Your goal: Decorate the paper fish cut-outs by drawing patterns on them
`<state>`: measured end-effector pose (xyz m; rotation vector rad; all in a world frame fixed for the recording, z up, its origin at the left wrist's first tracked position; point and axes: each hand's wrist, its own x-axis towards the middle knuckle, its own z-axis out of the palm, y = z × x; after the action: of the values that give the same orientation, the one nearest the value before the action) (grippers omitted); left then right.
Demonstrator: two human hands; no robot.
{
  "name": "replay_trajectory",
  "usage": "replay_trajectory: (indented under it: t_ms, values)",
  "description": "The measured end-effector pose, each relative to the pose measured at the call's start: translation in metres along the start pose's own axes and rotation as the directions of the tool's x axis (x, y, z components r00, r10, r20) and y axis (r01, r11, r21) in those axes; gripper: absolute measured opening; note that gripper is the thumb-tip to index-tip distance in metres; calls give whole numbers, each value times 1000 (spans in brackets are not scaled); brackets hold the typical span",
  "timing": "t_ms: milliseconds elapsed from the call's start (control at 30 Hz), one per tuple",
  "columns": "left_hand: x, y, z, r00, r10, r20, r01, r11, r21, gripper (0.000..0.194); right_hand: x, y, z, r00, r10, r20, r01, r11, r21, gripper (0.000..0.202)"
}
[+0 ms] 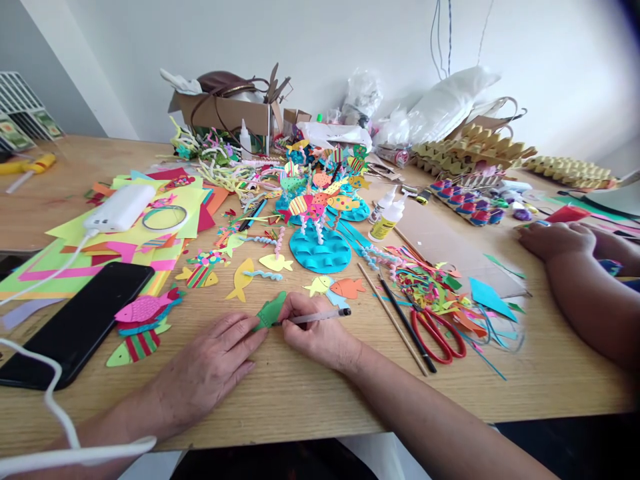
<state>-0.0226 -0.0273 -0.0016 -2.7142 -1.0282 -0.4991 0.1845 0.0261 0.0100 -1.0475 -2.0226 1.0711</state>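
Note:
A green paper fish [271, 312] lies on the table between my hands. The fingers of my left hand [213, 363] are stretched out, their tips resting on the fish's left edge. My right hand [317, 333] is closed round a pen [320, 316] with a clear barrel and a dark end; its tip is at the fish, hidden by my fingers. Just beyond lie a yellow fish [242, 280], an orange fish [349, 288] and a pale yellow fish [276, 263]. Behind them stands a blue round base [321, 248] with paper fish on curled stems.
Red-handled scissors [439, 337], a brush [393, 317] and paper scraps [430, 287] lie to the right. On the left are a black phone [75, 327], coloured paper [190, 200] and a white power bank [120, 208]. Another person's arm [585, 287] rests at far right; glue bottles [386, 220] stand mid-table.

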Motion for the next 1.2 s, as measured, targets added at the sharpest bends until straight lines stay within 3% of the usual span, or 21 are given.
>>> replay_trajectory:
  t_ms: [1200]
  values:
    - [0, 0, 2, 1000, -1, 8, 0, 1000, 8, 35, 1, -5, 0, 1000, 31, -3, -31, 997, -66, 13]
